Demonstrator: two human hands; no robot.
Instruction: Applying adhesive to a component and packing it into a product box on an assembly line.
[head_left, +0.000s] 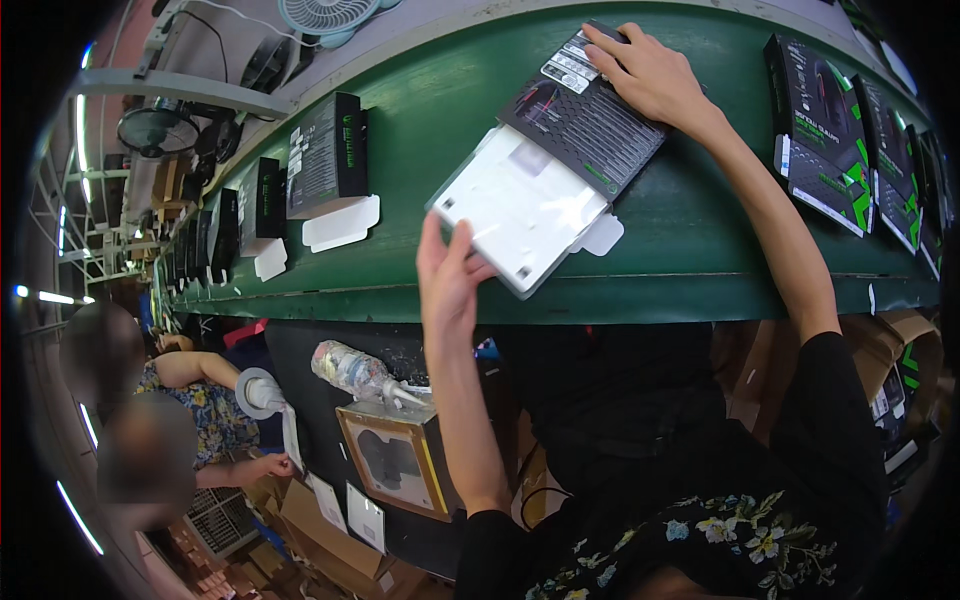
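A black retail box (600,120) with green accents lies tilted on the green work surface. From its near end a white tray under clear plastic (525,205) sticks out, partly inside the box. My left hand (450,270) pinches the tray's near left corner between thumb and fingers. Over the box's far end lies my right hand (650,75), its fingers stretched out flat across the top. Beside the tray a white end flap (600,236) of the box hangs out.
Black boxes (328,158) with open white flaps stand in a row at left. More printed mouse boxes (820,135) lie at right. Below the green surface (400,270) are a plastic bottle (360,372) and a wood-framed box (392,460). Co-workers sit at lower left, one hand (278,465) near a white strip.
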